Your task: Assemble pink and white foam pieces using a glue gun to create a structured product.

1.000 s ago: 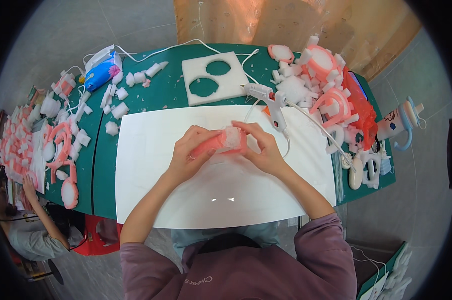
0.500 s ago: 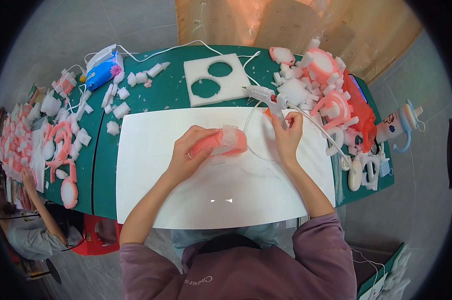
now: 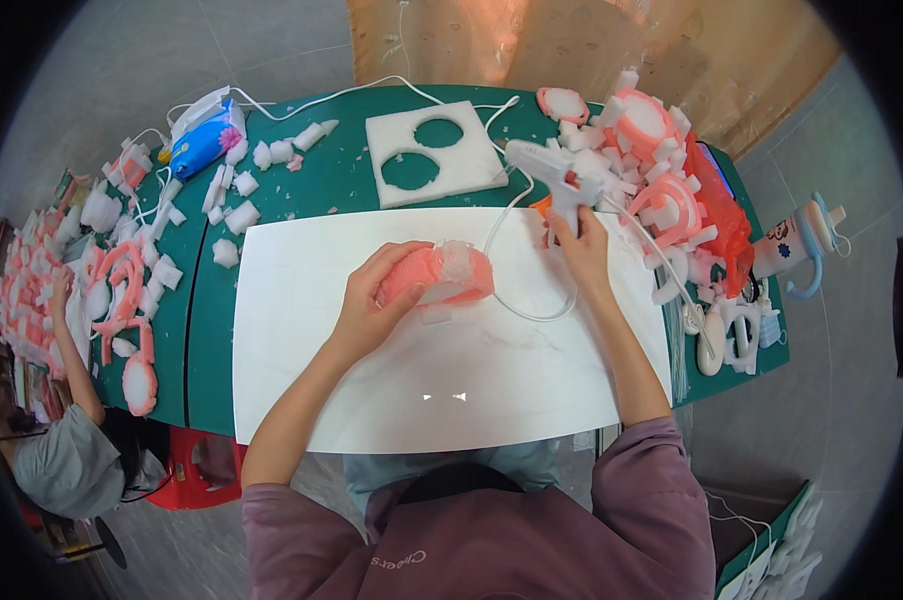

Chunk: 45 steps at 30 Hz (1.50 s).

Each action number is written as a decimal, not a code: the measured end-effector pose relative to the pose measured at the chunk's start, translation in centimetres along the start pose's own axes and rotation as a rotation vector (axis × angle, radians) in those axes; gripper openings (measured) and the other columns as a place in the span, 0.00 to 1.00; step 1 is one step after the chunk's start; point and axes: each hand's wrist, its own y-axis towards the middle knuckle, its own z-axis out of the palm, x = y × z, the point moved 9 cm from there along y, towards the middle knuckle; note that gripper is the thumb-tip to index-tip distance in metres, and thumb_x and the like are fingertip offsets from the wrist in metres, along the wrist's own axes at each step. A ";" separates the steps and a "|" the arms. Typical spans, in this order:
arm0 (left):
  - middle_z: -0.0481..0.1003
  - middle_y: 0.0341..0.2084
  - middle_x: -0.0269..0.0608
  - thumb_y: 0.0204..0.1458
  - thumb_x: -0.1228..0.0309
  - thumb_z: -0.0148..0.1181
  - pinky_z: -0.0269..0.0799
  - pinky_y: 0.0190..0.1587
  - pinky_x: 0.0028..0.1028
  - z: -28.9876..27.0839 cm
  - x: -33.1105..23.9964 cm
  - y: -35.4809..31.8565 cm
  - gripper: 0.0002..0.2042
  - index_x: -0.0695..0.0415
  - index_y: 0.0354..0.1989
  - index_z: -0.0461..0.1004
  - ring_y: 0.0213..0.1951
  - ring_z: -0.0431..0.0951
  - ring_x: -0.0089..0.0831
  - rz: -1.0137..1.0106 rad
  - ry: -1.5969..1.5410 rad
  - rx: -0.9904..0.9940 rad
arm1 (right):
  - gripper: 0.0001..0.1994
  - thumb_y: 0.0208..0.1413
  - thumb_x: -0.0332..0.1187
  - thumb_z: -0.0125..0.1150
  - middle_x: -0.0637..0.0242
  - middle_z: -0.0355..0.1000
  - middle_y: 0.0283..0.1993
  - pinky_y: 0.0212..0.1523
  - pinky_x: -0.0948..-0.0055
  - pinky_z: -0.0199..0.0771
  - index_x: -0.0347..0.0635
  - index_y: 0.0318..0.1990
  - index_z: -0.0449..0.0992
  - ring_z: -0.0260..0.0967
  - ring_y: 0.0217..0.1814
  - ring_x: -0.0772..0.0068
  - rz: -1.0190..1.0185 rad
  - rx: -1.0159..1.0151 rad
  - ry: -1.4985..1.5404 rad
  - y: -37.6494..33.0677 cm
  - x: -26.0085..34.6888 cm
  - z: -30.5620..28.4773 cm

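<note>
My left hand [image 3: 373,300] is wrapped round the left end of a pink and white foam piece [image 3: 433,272], just above the white board [image 3: 341,405]. A pale block sits on the piece's top, and a small white bit [image 3: 436,315] lies at its lower edge. Off to the right, my right hand [image 3: 583,250] grips the handle of a white glue gun [image 3: 556,172]. The gun's nozzle points to the upper left, beyond the board's far edge. A white cord loops from it across the board.
A white foam sheet with two round holes [image 3: 386,130] lies behind the board. Pink and white foam pieces [image 3: 661,125] are heaped at right beside a red plastic bag [image 3: 721,225]. Foam scraps and a blue wipes pack [image 3: 206,145] are at left. Another person's arm [image 3: 76,350] reaches in there.
My right hand has lifted and shifted the glue gun slightly right and up. The foam piece stays in my left hand, tipped a little. The other person's arm has moved.
</note>
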 end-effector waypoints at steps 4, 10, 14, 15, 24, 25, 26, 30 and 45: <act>0.69 0.38 0.43 0.44 0.74 0.54 0.63 0.45 0.25 -0.5 0.8 -0.2 0.16 0.64 0.43 0.66 0.41 0.69 0.32 -0.051 -0.032 -0.019 | 0.15 0.47 0.32 0.56 0.65 0.66 0.21 0.18 0.80 0.61 0.31 0.40 0.67 0.61 0.17 0.78 0.013 0.074 0.207 -0.7 3.8 -0.1; 0.68 0.39 0.42 0.45 0.74 0.55 0.62 0.46 0.25 -0.6 1.2 -0.2 0.16 0.65 0.43 0.66 0.42 0.68 0.31 -0.080 -0.108 -0.018 | 0.17 0.43 0.32 0.56 0.58 0.68 0.29 0.13 0.80 0.60 0.32 0.40 0.68 0.61 0.15 0.76 0.013 0.275 0.460 -1.7 6.5 1.1; 0.68 0.38 0.42 0.45 0.74 0.55 0.62 0.45 0.24 -0.7 1.3 -0.1 0.16 0.65 0.43 0.66 0.41 0.68 0.30 -0.101 -0.107 -0.016 | 0.12 0.42 0.32 0.55 0.53 0.69 0.34 0.16 0.81 0.61 0.34 0.35 0.69 0.61 0.14 0.78 -0.020 0.406 0.462 -2.3 7.4 1.5; 0.69 0.38 0.42 0.44 0.74 0.55 0.62 0.45 0.24 -0.7 1.3 -0.1 0.16 0.65 0.43 0.66 0.41 0.69 0.30 -0.108 -0.115 -0.014 | 0.12 0.42 0.32 0.56 0.52 0.69 0.34 0.16 0.81 0.61 0.35 0.33 0.69 0.60 0.13 0.78 0.001 0.450 0.446 -2.5 7.1 1.7; 0.69 0.37 0.41 0.44 0.74 0.57 0.63 0.44 0.23 -0.9 1.4 -0.2 0.15 0.65 0.42 0.68 0.40 0.69 0.29 -0.101 -0.116 -0.039 | 0.11 0.42 0.33 0.57 0.57 0.69 0.27 0.18 0.79 0.63 0.35 0.32 0.69 0.62 0.14 0.77 0.007 0.697 0.441 -4.0 7.2 2.7; 0.69 0.37 0.41 0.44 0.74 0.57 0.63 0.44 0.23 -0.9 1.4 -0.2 0.15 0.65 0.42 0.68 0.40 0.69 0.29 -0.100 -0.116 -0.041 | 0.12 0.42 0.33 0.57 0.59 0.68 0.25 0.19 0.78 0.64 0.35 0.32 0.68 0.62 0.14 0.77 -0.001 0.685 0.394 -4.0 7.2 2.6; 0.69 0.37 0.41 0.44 0.74 0.57 0.63 0.43 0.23 -0.9 1.4 -0.2 0.15 0.64 0.42 0.68 0.39 0.69 0.29 -0.102 -0.111 -0.039 | 0.12 0.42 0.33 0.57 0.59 0.68 0.25 0.19 0.78 0.64 0.35 0.32 0.68 0.62 0.14 0.77 -0.003 0.686 0.393 -4.0 7.3 2.6; 0.69 0.36 0.41 0.43 0.75 0.57 0.63 0.43 0.23 -1.0 1.2 -0.3 0.15 0.64 0.41 0.69 0.39 0.69 0.29 -0.100 -0.104 -0.044 | 0.12 0.42 0.31 0.57 0.62 0.67 0.23 0.22 0.77 0.65 0.34 0.34 0.68 0.61 0.15 0.79 -0.008 0.739 0.339 -4.5 7.2 3.0; 0.71 0.35 0.42 0.41 0.75 0.59 0.64 0.41 0.23 -1.4 1.4 -0.3 0.16 0.64 0.40 0.70 0.37 0.70 0.30 -0.062 -0.028 -0.055 | 0.07 0.42 0.26 0.59 0.63 0.69 0.24 0.16 0.81 0.60 0.35 0.30 0.70 0.58 0.15 0.83 0.053 0.708 0.240 -5.0 7.2 2.5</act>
